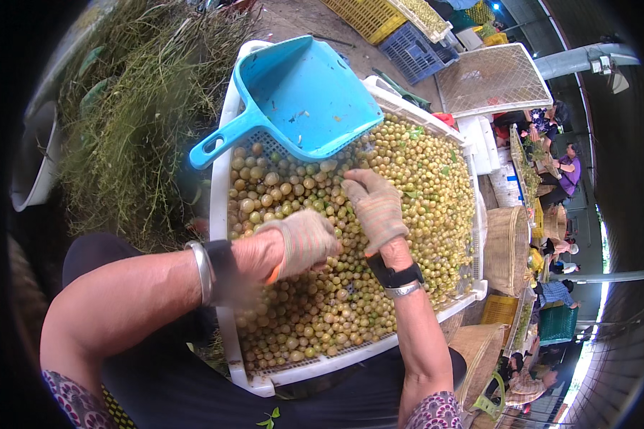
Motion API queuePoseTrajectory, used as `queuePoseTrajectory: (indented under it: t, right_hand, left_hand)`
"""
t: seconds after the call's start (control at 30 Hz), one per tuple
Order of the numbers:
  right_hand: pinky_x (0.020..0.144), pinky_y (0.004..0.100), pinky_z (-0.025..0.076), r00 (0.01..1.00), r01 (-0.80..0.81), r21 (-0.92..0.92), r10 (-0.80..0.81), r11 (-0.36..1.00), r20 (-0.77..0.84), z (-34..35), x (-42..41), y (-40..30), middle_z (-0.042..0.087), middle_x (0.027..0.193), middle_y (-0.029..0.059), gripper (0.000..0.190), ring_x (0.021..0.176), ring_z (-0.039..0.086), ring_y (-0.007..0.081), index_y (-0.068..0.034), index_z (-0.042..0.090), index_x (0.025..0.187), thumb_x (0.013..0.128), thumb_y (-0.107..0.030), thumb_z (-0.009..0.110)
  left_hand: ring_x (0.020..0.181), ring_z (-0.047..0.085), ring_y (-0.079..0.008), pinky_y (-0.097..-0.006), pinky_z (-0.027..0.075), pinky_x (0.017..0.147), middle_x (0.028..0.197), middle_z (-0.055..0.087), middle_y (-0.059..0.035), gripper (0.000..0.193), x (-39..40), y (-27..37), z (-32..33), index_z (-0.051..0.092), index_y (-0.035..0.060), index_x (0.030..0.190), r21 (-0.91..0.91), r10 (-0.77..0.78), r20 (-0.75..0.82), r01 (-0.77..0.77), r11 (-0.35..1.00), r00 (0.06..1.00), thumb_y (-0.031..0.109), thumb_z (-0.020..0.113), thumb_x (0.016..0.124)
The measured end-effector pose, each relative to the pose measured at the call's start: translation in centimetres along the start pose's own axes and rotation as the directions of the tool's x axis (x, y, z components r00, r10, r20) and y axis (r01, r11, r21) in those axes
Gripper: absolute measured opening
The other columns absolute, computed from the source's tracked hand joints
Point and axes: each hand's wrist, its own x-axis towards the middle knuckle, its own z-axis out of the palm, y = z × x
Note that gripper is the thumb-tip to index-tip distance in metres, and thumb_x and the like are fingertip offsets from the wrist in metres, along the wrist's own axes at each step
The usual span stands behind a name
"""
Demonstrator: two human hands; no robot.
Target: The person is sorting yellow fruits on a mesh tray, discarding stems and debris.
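Note:
A white plastic mesh crate (333,367) lies before me, filled with small round yellow-green fruit (434,214). My left hand (306,241), in a striped knit glove, is low over the fruit with its fingers curled; the fingertips are partly hidden. Further right, my right hand (377,212) wears a similar glove and reaches down at the fruit, fingers bent. Whether either hand holds a fruit cannot be seen. A light-blue plastic dustpan (306,102) rests over the crate's far left corner, handle toward the left, with bits of debris in it.
A heap of stripped green stems (139,123) lies on the left. Yellow (362,19) and blue plastic crates (416,51) stand beyond. A mesh-bottomed tray (494,80) leans at the upper right. Woven baskets (507,249) line the right, with several people at work further off.

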Motion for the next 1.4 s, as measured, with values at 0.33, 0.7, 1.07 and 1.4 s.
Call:
queuePoseTrajectory:
  t: [0.33, 0.7, 1.07, 1.4]
  right_hand:
    - [0.070, 0.0387, 0.051, 0.993, -0.114, -0.154, 0.118, 0.981, 0.016, 3.6, 2.9, -0.9, 0.065, 0.083, 0.0202, 0.035, 0.077, 0.063, 0.0340, -0.001, 0.068, 0.088, 0.083, -0.036, 0.068]
    - [0.054, 0.0241, 0.041, 0.739, -0.635, 0.761, 0.391, 0.134, 0.548, -1.3, -7.0, -4.7, 0.059, 0.086, -0.0016, 0.021, 0.067, 0.050, 0.0079, -0.009, 0.062, 0.101, 0.097, -0.030, 0.059]
    - [0.056, 0.0292, 0.047, 0.707, -0.705, 0.418, 0.531, 0.572, 0.467, -2.5, -11.0, -7.7, 0.061, 0.070, 0.0007, 0.024, 0.061, 0.057, 0.0131, -0.003, 0.065, 0.094, 0.087, -0.026, 0.068]
    - [0.077, 0.0433, 0.049, 0.964, -0.258, -0.371, 0.260, 0.892, -0.045, -1.0, -4.8, -1.0, 0.068, 0.084, 0.0183, 0.035, 0.080, 0.064, 0.0354, -0.002, 0.071, 0.089, 0.083, -0.036, 0.066]
  left_hand:
    - [0.062, 0.058, -0.0184, -0.0352, 0.045, 0.054, 0.071, 0.059, -0.0071, 0.017, -0.7, -0.6, -1.5, 0.065, 0.0006, 0.084, -0.105, 0.059, -0.079, -0.067, 0.992, 0.995, 0.018, 0.063, 0.084]
    - [0.059, 0.050, -0.0081, -0.0247, 0.038, 0.049, 0.071, 0.054, 0.0005, 0.021, -2.5, 2.6, -1.3, 0.062, 0.0021, 0.105, -0.460, -0.044, -0.097, -0.006, 0.888, 0.994, 0.020, 0.058, 0.095]
    - [0.073, 0.062, -0.0312, -0.0425, 0.049, 0.061, 0.072, 0.061, -0.0118, 0.010, 1.6, -4.5, -1.3, 0.068, 0.0089, 0.079, 0.643, 0.398, 0.331, -0.513, 0.569, 0.856, 0.008, 0.066, 0.069]
    - [0.063, 0.062, -0.0153, -0.0325, 0.049, 0.058, 0.067, 0.067, -0.0100, 0.030, -3.1, 4.1, -5.0, 0.073, 0.0002, 0.077, 0.328, 0.087, -0.279, 0.009, 0.945, 0.956, 0.028, 0.066, 0.085]
